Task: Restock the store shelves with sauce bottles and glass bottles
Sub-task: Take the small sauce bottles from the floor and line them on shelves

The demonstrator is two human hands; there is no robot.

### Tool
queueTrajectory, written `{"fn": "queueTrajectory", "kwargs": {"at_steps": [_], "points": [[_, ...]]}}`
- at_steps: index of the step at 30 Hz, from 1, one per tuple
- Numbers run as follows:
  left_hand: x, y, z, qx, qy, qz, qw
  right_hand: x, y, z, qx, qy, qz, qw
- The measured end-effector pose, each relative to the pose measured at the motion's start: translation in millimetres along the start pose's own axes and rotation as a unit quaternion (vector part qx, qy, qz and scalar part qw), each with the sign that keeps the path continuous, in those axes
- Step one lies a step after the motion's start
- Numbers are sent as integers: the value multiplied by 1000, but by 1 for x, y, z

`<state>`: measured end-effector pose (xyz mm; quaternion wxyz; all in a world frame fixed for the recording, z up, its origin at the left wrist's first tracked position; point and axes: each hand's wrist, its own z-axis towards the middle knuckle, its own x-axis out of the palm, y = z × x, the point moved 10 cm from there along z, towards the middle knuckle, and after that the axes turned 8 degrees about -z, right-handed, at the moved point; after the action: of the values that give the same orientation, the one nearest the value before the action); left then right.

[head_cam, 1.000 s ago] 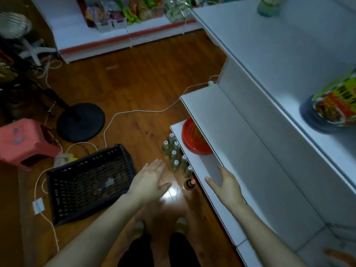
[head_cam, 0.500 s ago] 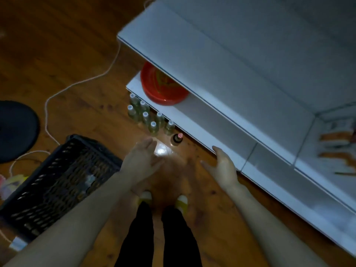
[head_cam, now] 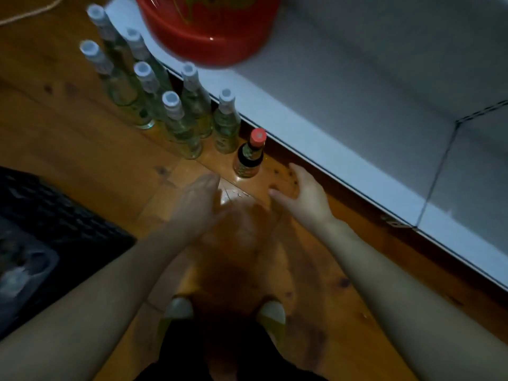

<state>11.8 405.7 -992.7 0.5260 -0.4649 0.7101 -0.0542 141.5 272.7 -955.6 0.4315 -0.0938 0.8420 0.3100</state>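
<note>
- Both empty: left hand (head_cam: 198, 200) and right hand (head_cam: 303, 193) hover low, fingers relaxed.
- sauce bottle (head_cam: 248, 158) stands just past them, beside seven glass bottles (head_cam: 178, 125) on the floor (head_cam: 82, 144).

Glass bottles (head_cam: 176, 119) were grouped upright on the floor (head_cam: 82, 138), along the front edge of the bottom shelf (head_cam: 343, 105). A sauce bottle (head_cam: 248, 158) was stood just right of them. A basin (head_cam: 209, 37) was set on the shelf behind the bottles, and a crate (head_cam: 63, 224) on the floor at the left. The left hand (head_cam: 198, 199) and right hand (head_cam: 305, 193) were held apart, nearer than the sauce bottle.
</note>
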Motion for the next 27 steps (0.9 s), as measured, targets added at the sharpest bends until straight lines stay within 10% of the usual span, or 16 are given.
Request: {"fn": "queueTrajectory", "kwargs": {"at_steps": [13,27], "points": [[75,48,143,83,-152,-88,981,79,-4,129,-135,-91,112,980],[48,8,67,81,-93,-299,946,38,22,51,-99,-60,204,972]]}}
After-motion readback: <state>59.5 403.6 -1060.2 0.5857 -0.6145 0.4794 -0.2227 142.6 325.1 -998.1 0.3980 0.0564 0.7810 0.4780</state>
